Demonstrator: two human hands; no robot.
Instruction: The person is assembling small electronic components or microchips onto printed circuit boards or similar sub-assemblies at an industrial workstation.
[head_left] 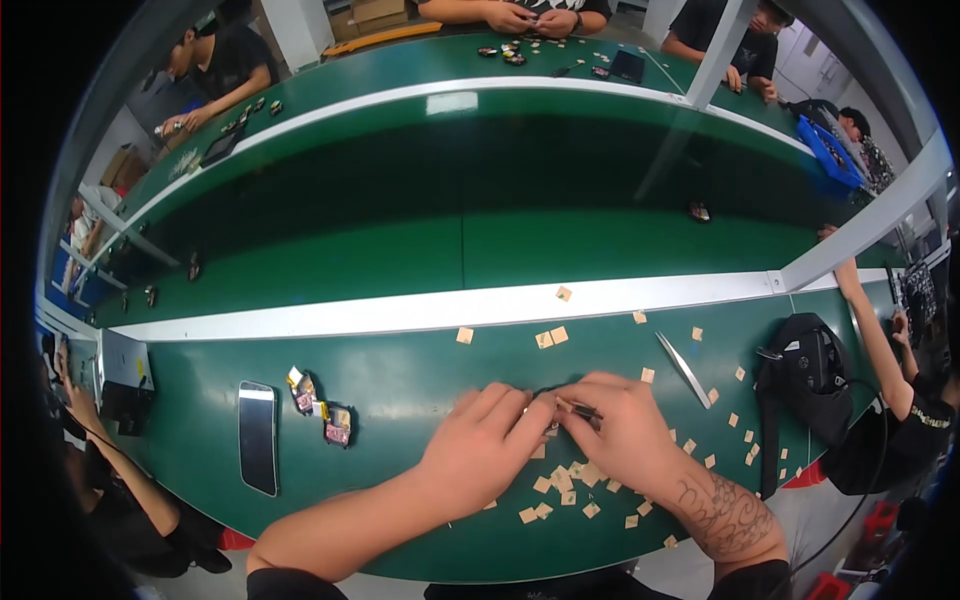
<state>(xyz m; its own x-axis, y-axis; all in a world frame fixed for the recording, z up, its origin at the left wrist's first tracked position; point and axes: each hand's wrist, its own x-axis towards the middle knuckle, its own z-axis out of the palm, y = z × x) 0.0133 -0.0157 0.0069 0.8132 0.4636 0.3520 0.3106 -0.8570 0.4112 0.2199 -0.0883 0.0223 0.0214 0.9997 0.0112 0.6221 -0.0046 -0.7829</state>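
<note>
1. Grip: right hand pinches a thin dark tool, tweezer-like, between thumb and fingertips; tip points left toward the other hand; the tool's exact kind is hard to make out.
2. Left hand lies knuckles up on the green table, fingers curled with their tips meeting the right hand's; whether it clasps anything cannot be told.
3. Worked item: a small dark part sits just where the two sets of fingertips meet, directly under the tool tip; mostly hidden by the fingers; shape unclear.
4. Small tan squares lie scattered beneath and right of the hands; more spread toward the white rail.
5. Metal tweezers lie loose, up and right of the right hand, apart from it.
6. Phone lies flat, well left; two small colourful packets between it and the left hand.
7. Black bag at the right edge; partly cut off by a neighbouring person's arm.
</note>
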